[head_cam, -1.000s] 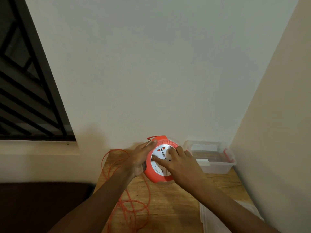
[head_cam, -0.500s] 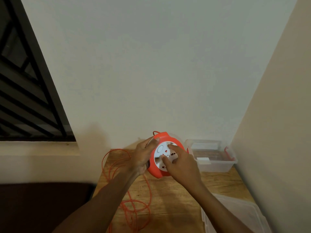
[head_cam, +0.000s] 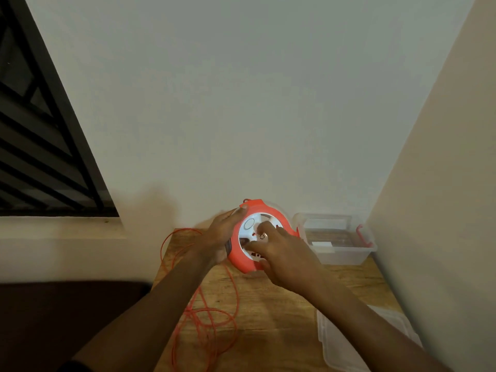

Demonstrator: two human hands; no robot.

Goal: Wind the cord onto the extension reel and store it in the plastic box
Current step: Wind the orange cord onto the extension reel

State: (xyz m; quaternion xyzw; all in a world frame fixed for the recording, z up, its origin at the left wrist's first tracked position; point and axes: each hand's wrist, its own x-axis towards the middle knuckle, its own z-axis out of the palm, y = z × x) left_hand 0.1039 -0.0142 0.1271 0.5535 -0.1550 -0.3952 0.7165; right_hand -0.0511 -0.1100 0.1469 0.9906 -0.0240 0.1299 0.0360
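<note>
An orange extension reel point(head_cam: 279, 214) with a white socket face is held tilted above the wooden table point(head_cam: 276, 304). My left hand point(head_cam: 221, 237) grips its left rim. My right hand point(head_cam: 284, 253) lies on the white face, fingers pressed against it. The loose orange cord point(head_cam: 206, 315) trails from the reel in loops over the table's left side and front. A clear plastic box point(head_cam: 346, 253) with red latches stands open at the back right corner, beside the reel.
The box's clear lid point(head_cam: 346, 345) lies at the table's front right. White walls close in behind and on the right. A dark barred window point(head_cam: 40, 146) is at the left, with a dark surface below it.
The white face has turned under my right hand, its sockets now in other positions. The reel has lifted a little and the cord loops have shifted slightly.
</note>
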